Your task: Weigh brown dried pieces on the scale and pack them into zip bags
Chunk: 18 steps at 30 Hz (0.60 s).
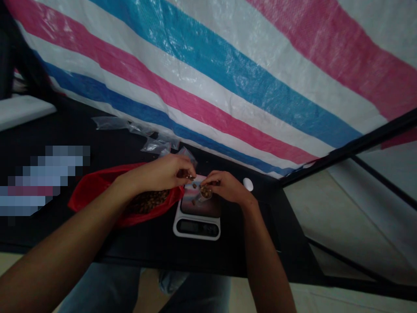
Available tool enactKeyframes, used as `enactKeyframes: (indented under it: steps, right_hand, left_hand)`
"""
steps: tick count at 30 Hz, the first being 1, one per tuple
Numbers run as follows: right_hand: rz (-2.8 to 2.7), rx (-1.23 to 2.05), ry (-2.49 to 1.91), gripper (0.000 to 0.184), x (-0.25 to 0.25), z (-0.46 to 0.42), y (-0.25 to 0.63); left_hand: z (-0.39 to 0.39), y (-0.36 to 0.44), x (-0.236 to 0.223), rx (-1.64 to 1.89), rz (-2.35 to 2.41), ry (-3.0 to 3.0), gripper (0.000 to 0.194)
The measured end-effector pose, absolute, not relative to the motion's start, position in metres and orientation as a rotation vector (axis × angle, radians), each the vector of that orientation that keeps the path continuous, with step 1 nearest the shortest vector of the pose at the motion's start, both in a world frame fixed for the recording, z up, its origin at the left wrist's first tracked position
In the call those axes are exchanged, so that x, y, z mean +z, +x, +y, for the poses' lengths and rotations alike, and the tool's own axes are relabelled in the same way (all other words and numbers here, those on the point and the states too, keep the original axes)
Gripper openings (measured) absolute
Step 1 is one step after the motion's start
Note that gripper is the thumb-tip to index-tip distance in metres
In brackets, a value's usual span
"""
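My left hand is closed, its fingertips pinched on small brown pieces over the left side of a white kitchen scale. Facing it, my right hand grips a small clear bag that holds similar brown pieces, just above the scale's shiny plate. A few loose pieces show around the fingertips; whether they lie on the plate or are only mirrored in it, I cannot tell. Under my left forearm lies an open red plastic bag, with a heap of brown pieces inside.
Several clear plastic bags lie on the black table behind the red bag. A small white oval object sits right of my right hand. A striped plastic sheet hangs along the back, and a black frame bar runs at the right.
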State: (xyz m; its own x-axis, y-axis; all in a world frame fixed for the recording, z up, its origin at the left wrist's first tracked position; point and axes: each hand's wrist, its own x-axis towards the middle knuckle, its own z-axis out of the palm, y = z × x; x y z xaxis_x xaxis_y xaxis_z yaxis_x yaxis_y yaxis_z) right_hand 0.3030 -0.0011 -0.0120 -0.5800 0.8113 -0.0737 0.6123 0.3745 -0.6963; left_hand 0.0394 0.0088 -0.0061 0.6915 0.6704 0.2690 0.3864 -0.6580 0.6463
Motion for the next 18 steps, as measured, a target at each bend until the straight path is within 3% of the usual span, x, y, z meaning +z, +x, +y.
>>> enactKeyframes:
  steps: [5,12,18]
  right_hand:
    - [-2.126,0.949,-1.220,0.013,-0.006,-0.010,0.319]
    - [-2.036,1.111,-1.129,0.019,0.000,-0.027,0.316]
    - [-2.039,1.036,-1.159,0.022,0.004,-0.030,0.324]
  left_hand:
    - [0.004,0.044,-0.006,0.779,0.744,2.317,0.013]
    - [-0.003,0.057,-0.009,0.815,0.635,2.317,0.015]
    - [-0.007,0.066,-0.011,0.777,0.639,2.341,0.017]
